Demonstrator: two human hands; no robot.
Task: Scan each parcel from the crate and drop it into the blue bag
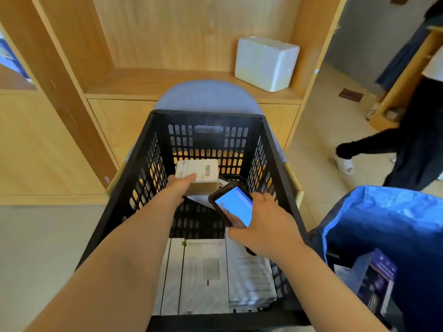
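A black slotted crate [268, 140] stands in front of me on a blue-backed chair. Inside it, my left hand [178, 188] grips a small brown cardboard parcel [203, 173] whose white label with a barcode faces up. My right hand [261, 224] holds a black handheld scanner [233, 206] with a lit blue screen, just right of and nearer than the parcel. White boxes [203, 271] and a white mailer [249, 271] lie in the crate's near end. The blue bag [383, 224] stands open at the right with a dark printed box [376, 281] inside.
A wooden shelf unit rises behind the crate, with a white wrapped package [266, 63] on its ledge. A person in dark trousers [383, 144] walks at the far right, near another wooden unit [407, 80].
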